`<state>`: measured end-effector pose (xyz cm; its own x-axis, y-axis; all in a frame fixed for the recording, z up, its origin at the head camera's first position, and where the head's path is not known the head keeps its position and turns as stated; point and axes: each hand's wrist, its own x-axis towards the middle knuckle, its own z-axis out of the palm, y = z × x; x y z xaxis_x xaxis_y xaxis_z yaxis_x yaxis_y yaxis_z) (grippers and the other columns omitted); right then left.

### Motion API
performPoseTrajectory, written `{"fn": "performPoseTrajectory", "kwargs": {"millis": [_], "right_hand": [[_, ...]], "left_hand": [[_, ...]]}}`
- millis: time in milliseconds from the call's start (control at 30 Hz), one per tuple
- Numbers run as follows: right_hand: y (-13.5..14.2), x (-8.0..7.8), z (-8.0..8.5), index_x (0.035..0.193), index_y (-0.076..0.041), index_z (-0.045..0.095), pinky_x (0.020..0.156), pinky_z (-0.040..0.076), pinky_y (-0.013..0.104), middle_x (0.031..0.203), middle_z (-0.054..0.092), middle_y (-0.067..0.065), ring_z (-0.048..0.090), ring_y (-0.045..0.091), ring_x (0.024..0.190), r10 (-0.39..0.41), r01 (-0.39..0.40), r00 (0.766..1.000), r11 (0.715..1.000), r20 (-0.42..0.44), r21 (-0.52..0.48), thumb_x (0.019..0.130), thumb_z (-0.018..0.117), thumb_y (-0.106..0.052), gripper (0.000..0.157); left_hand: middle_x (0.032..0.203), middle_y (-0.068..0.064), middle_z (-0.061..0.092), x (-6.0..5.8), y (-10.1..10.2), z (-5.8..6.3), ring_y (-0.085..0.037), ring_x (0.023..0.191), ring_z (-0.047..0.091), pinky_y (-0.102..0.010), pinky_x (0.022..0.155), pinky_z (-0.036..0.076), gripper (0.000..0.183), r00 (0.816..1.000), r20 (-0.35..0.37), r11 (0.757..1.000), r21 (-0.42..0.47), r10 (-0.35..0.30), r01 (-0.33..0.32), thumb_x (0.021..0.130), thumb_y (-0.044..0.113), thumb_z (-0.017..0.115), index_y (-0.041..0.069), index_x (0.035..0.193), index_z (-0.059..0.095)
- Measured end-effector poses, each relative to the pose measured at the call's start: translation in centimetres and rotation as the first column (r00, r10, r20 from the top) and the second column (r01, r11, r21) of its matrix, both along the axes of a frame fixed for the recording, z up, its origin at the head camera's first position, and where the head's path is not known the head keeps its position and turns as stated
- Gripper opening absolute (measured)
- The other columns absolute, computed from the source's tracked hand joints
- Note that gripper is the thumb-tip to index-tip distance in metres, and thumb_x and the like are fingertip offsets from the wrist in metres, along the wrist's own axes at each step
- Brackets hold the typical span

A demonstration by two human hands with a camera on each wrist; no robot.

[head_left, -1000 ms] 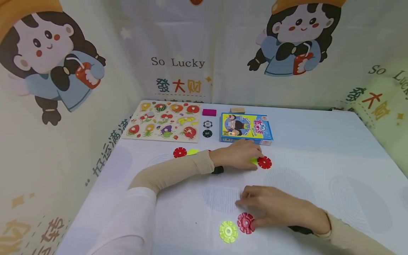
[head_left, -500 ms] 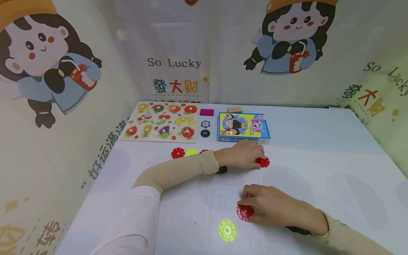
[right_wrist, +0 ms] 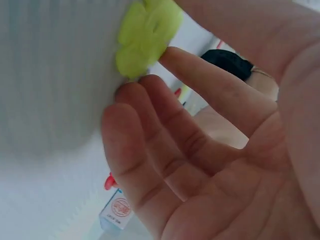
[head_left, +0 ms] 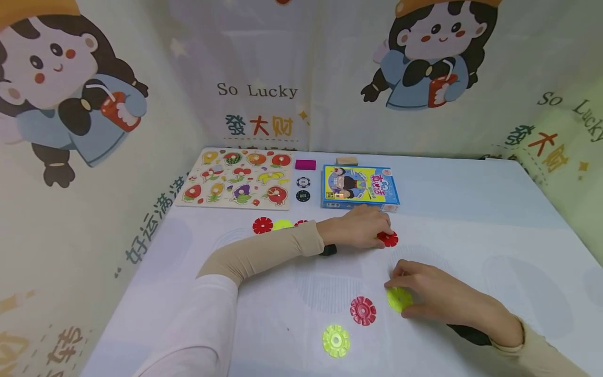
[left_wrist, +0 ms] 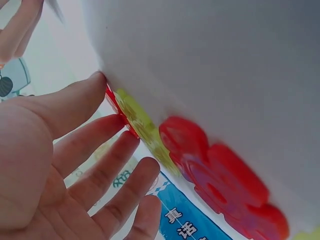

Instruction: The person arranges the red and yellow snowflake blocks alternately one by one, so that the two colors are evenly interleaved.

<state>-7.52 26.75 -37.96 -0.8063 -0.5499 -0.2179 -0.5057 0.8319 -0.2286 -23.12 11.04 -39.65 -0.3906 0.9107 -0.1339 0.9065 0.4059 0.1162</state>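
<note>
In the head view my left hand reaches across to a red notched plastic disc in front of the blue card box. Its thumb and index finger pinch that disc's edge in the left wrist view, where a yellow-green disc and a nearer red disc continue the row. My right hand holds another yellow-green disc between thumb and index finger, the other fingers beside it. A darker red disc and a pale yellow-green disc lie flat nearby.
A fruit puzzle board lies at the back left. Beside it are a magenta block, two chips, a wooden block and the card box. My left sleeve partly covers the disc row.
My left hand has shifted slightly right onto the end red disc. My right hand has shifted the darker red disc up, left it on the table and moved right, now with a yellow-green disc.
</note>
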Motion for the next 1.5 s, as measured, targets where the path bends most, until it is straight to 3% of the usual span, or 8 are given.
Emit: {"fn": "performPoseTrajectory", "kwargs": {"millis": [167, 367, 567, 700, 867, 1033, 1233, 1500], "right_hand": [[0.1, 0.1, -0.3, 0.103, -0.026, 0.067, 0.080, 0.053, 0.024, 0.101, 0.052, -0.015, 0.052, 0.003, 0.091, -0.013, 0.013, 1.000, 0.999, -0.004, -0.046, 0.064, 0.084, -0.042, 0.045], [0.0, 0.1, -0.5, 0.100, -0.028, 0.067, 0.075, 0.053, 0.023, 0.096, 0.056, -0.018, 0.051, 0.001, 0.085, -0.050, 0.051, 0.998, 0.998, 0.023, -0.041, 0.062, 0.084, -0.048, 0.046], [0.0, -0.1, -0.3, 0.094, -0.028, 0.073, 0.066, 0.049, 0.020, 0.087, 0.059, -0.018, 0.049, -0.002, 0.074, 0.009, -0.011, 0.999, 0.999, -0.053, -0.041, 0.061, 0.084, -0.045, 0.039], [1.7, -1.8, 0.1, 0.094, -0.029, 0.073, 0.064, 0.048, 0.019, 0.086, 0.061, -0.018, 0.049, -0.003, 0.072, -0.023, 0.019, 0.994, 0.999, -0.107, -0.035, 0.060, 0.085, -0.044, 0.038], [5.3, -5.6, 0.0, 0.097, -0.020, 0.075, 0.058, 0.046, 0.018, 0.084, 0.066, -0.010, 0.055, 0.002, 0.068, -0.192, 0.174, 0.961, 0.979, -0.201, -0.102, 0.061, 0.087, -0.034, 0.040], [6.8, -8.2, -1.1, 0.101, -0.014, 0.075, 0.058, 0.046, 0.018, 0.092, 0.070, -0.001, 0.057, 0.009, 0.073, -0.253, 0.235, 0.948, 0.965, -0.191, -0.113, 0.066, 0.085, -0.033, 0.041], [6.6, -8.9, -1.8, 0.099, -0.012, 0.076, 0.062, 0.051, 0.023, 0.092, 0.068, -0.001, 0.060, 0.010, 0.076, -0.196, 0.165, 0.956, 0.975, -0.219, -0.151, 0.066, 0.086, -0.029, 0.038], [6.2, -8.6, -1.8, 0.104, -0.015, 0.074, 0.066, 0.053, 0.026, 0.098, 0.069, 0.000, 0.062, 0.014, 0.085, -0.239, 0.207, 0.951, 0.964, -0.197, -0.168, 0.068, 0.084, -0.032, 0.041]], "left_hand": [[0.122, 0.009, 0.060, 0.0, 0.0, 0.1, -0.007, 0.106, 0.048, -0.022, 0.085, 0.040, 0.046, 1.000, 0.002, 1.000, 0.001, 0.002, -0.002, 0.086, 0.047, 0.063, 0.032, 0.129, 0.059], [0.122, 0.009, 0.061, 0.2, 0.1, -0.1, -0.006, 0.106, 0.048, -0.021, 0.085, 0.041, 0.045, 0.999, 0.037, 1.000, 0.000, 0.002, -0.002, 0.086, 0.046, 0.064, 0.031, 0.128, 0.059], [0.119, 0.009, 0.063, -0.2, 0.2, -0.2, -0.005, 0.102, 0.051, -0.018, 0.082, 0.043, 0.043, 0.998, 0.060, 1.000, 0.025, 0.012, -0.014, 0.086, 0.044, 0.065, 0.030, 0.126, 0.061], [0.118, 0.010, 0.063, -0.4, 0.3, -0.2, -0.005, 0.100, 0.052, -0.016, 0.079, 0.043, 0.043, 0.996, 0.091, 0.999, 0.037, 0.011, -0.015, 0.086, 0.043, 0.066, 0.030, 0.126, 0.062], [0.117, 0.010, 0.064, -0.5, 0.3, -0.1, -0.004, 0.097, 0.052, -0.015, 0.075, 0.042, 0.042, 0.992, 0.126, 0.998, 0.064, 0.004, -0.012, 0.085, 0.042, 0.067, 0.028, 0.124, 0.063], [0.117, 0.009, 0.065, -0.5, 0.4, -0.1, -0.004, 0.096, 0.052, -0.015, 0.074, 0.042, 0.043, 0.990, 0.141, 0.997, 0.077, 0.000, -0.011, 0.085, 0.042, 0.067, 0.028, 0.125, 0.063], [0.114, 0.010, 0.066, -0.9, 0.5, 0.1, -0.004, 0.095, 0.053, -0.016, 0.075, 0.043, 0.043, 0.989, 0.143, 0.997, 0.076, 0.022, -0.033, 0.083, 0.042, 0.069, 0.028, 0.123, 0.064], [0.116, 0.012, 0.066, -1.2, 0.6, 0.2, -0.005, 0.096, 0.052, -0.018, 0.077, 0.043, 0.042, 0.987, 0.158, 0.997, 0.063, 0.035, -0.045, 0.082, 0.042, 0.070, 0.029, 0.122, 0.065]]}}
